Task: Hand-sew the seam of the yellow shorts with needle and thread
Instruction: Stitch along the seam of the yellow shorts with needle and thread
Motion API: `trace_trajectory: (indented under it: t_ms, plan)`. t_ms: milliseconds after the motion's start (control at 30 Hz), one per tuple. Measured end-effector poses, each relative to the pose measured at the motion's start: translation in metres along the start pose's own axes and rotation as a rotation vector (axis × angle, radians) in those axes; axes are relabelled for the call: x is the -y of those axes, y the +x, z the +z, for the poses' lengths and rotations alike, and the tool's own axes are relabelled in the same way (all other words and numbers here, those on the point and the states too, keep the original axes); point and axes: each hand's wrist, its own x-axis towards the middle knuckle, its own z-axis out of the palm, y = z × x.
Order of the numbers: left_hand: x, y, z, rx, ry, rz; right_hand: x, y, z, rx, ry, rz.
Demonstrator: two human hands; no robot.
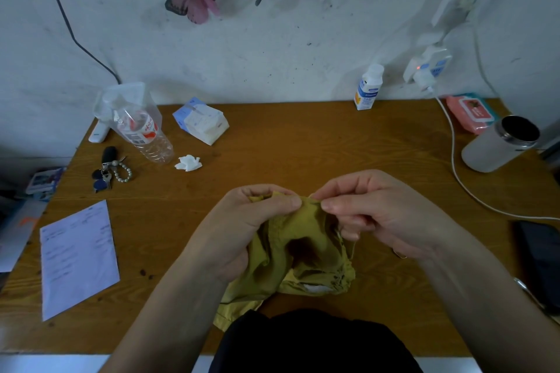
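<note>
While yellow shorts (303,239) hang bunched between hands, low over near edge of table (303,145), left hand (242,221) grips top fold and right hand (378,215) pinches same edge, thumb to forefinger. Needle too small to see.
Risk: hidden point pricking left thumb; thread snagging in folds.
Open wood ahead; phone (539,260) and cable (453,157) crowd right.

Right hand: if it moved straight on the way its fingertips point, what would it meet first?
Probably the left hand, just beyond the edge of the yellow shorts that the right hand pinches; depth is unclear.
</note>
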Motion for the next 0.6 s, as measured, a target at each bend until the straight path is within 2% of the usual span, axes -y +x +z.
trace_trajectory:
  t_ms: [433, 600]
  plan:
    - [0.009, 0.006, -0.004, 0.185, -0.187, -0.1, -0.011, 0.001, 0.007, -0.005, 0.022, -0.101]
    - [0.013, 0.008, -0.004, 0.213, -0.21, -0.123, -0.014, -0.001, 0.009, -0.032, -0.079, -0.143]
